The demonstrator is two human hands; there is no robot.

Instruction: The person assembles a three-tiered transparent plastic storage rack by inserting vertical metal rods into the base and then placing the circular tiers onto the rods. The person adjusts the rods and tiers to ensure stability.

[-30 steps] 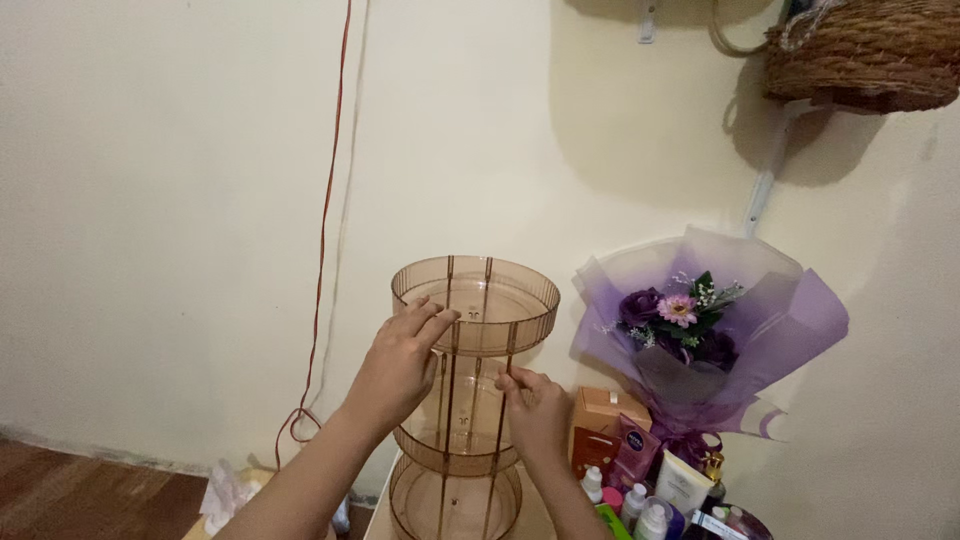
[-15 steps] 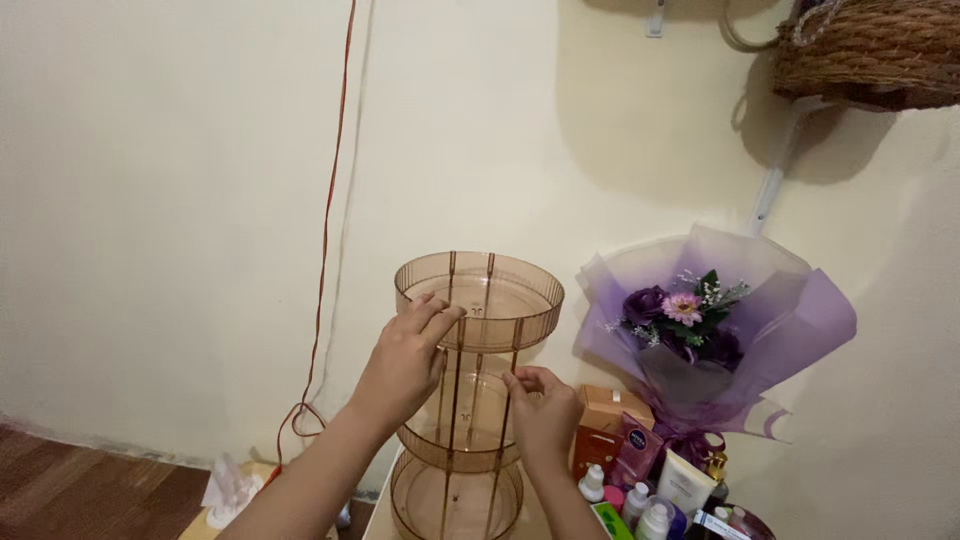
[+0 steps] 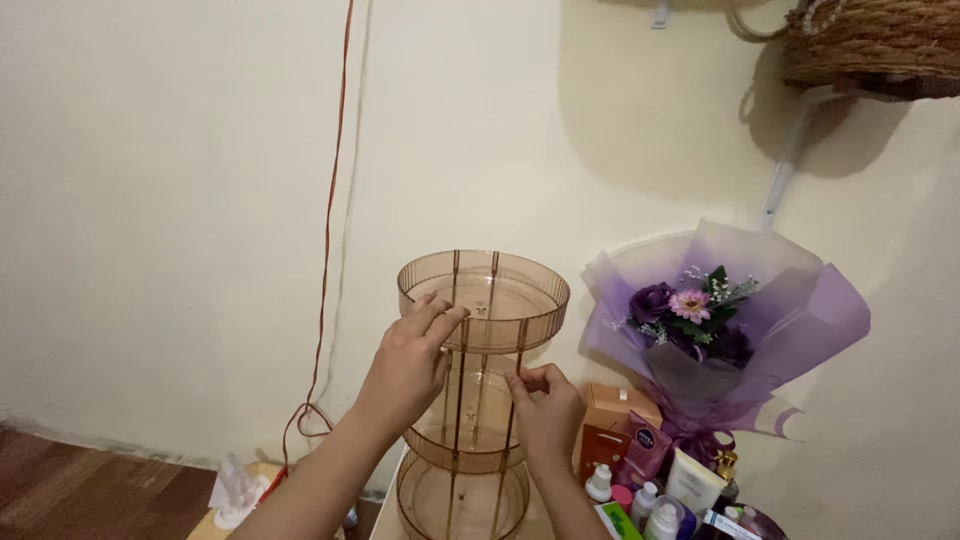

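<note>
Three-tier amber rack (image 3: 478, 390) stands left of the purple bouquet (image 3: 715, 330). Left hand (image 3: 408, 365), wrist raised, fingers resting extended on the top tray rim. Right hand (image 3: 548, 408), fingers pinched closed on a front upright.

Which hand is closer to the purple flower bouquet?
The right hand. It pinches a front rod of the tiered plastic rack on the side facing the bouquet, below and left of it. The left hand rests on the top tray's far side.
</note>
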